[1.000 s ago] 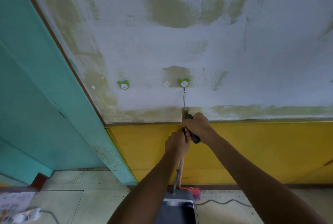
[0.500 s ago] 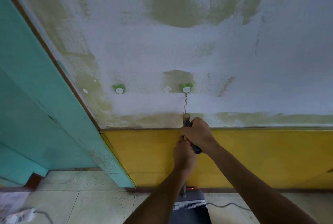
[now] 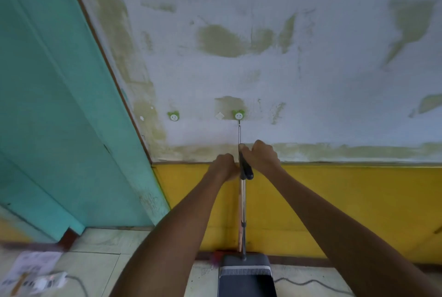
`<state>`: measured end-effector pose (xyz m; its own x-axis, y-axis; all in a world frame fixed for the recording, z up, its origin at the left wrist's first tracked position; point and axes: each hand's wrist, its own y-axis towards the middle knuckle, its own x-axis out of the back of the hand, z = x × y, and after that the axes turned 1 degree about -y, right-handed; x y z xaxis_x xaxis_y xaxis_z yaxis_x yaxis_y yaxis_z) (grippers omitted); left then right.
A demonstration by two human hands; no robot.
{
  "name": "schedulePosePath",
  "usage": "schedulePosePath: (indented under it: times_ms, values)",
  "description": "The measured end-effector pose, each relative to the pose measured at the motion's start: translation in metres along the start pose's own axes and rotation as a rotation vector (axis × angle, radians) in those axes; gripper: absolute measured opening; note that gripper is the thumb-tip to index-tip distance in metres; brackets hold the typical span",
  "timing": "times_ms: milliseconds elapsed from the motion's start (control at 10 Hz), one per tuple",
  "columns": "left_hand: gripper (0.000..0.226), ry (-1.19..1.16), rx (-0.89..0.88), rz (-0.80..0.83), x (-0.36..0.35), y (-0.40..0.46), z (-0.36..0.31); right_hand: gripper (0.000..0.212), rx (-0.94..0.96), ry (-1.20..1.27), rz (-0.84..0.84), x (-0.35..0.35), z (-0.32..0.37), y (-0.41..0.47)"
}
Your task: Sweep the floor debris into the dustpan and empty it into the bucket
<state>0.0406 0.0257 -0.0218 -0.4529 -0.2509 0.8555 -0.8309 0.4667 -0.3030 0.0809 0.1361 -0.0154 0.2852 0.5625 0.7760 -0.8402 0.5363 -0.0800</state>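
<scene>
Right hand (image 3: 262, 155) is curled round the black grip at the top of the dustpan handle (image 3: 243, 201), its knuckles up against the pale, stained wall (image 3: 311, 81). Left hand (image 3: 224, 167) sits just beside it on the other side of the pole, fingers curled in a fist against the shaft; whether it truly grips the pole or the thinner wooden broom stick (image 3: 239, 220) behind it cannot be told from this angle. A thin loop (image 3: 239, 133) runs up from the top of the handles to a small green smiley hook (image 3: 238, 115) on the wall; a second green hook (image 3: 173, 116) sits further left, with a small white square pad (image 3: 219, 116) between them. Both poles hang straight down along the yellow lower band of the wall (image 3: 346, 201). The dark grey dustpan (image 3: 246, 275), with a white comb strip across it, hangs at the pole's foot near the tiled floor (image 3: 100, 261), and a blurred bit of red broom bristle (image 3: 217, 256) shows just left of it. A teal door (image 3: 59, 105) fills the left side. Papers (image 3: 33, 265) and a white power strip (image 3: 50, 281) with its cable lie on the floor at lower left, and another dark cable (image 3: 308, 282) snakes along the floor to the right of the dustpan.
</scene>
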Motion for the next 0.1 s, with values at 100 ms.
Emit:
schedulePosePath:
  times_ms: [100]
  values:
    - [0.030, 0.023, 0.006, -0.115, 0.0138, -0.0206, -0.0051, 0.035, 0.043, 0.008, -0.030, 0.0179, -0.0047, -0.0144]
